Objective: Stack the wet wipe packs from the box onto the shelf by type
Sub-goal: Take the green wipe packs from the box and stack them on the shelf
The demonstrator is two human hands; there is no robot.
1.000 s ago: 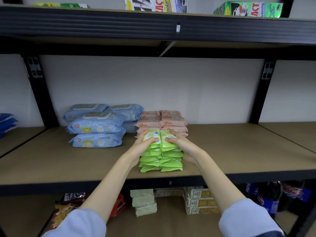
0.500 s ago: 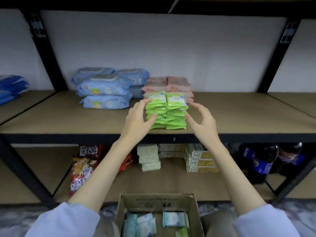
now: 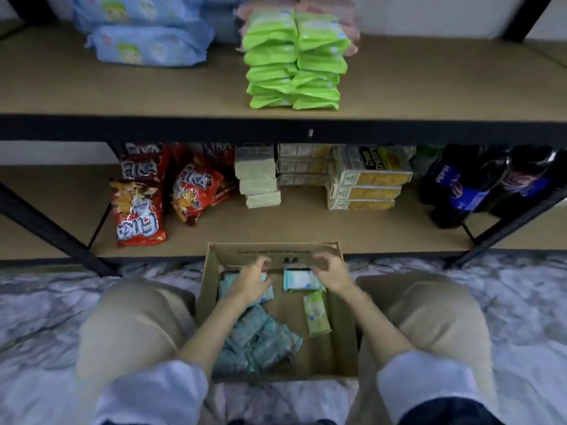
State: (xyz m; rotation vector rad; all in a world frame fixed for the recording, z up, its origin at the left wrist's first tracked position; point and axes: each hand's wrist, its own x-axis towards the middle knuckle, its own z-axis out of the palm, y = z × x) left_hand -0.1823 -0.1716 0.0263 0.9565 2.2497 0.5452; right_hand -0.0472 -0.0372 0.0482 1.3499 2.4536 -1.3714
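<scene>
The teal wet wipe packs (image 3: 256, 338) lie inside the open cardboard box (image 3: 345, 332) on the floor between the person's knees. Under the left hand (image 3: 250, 280) sits a flat stack of them; its fingers are loosely curled and rest on the top pack, though whether they grip it cannot be told. The right hand (image 3: 329, 271) hovers with fingers bent, holding nothing, over another teal pack (image 3: 299, 280) whose long axis runs left to right. Just nearer the body than that hand lies a single pale green pack (image 3: 316, 314), long axis pointing away from the person, slightly tilted. More teal packs lie heaped askew below the left wrist.

Beyond both hands, printing on the box's far wall is too blurred to read. Farther out, the lower shelf holds red snack bags (image 3: 139, 210) reading "FIKA", stacked boxes and dark Pepsi bottles (image 3: 460, 188). The upper shelf (image 3: 122, 96) carries two columns of bright green packs (image 3: 294, 59), blue packs (image 3: 147, 47) to their left, and pink ones behind.
</scene>
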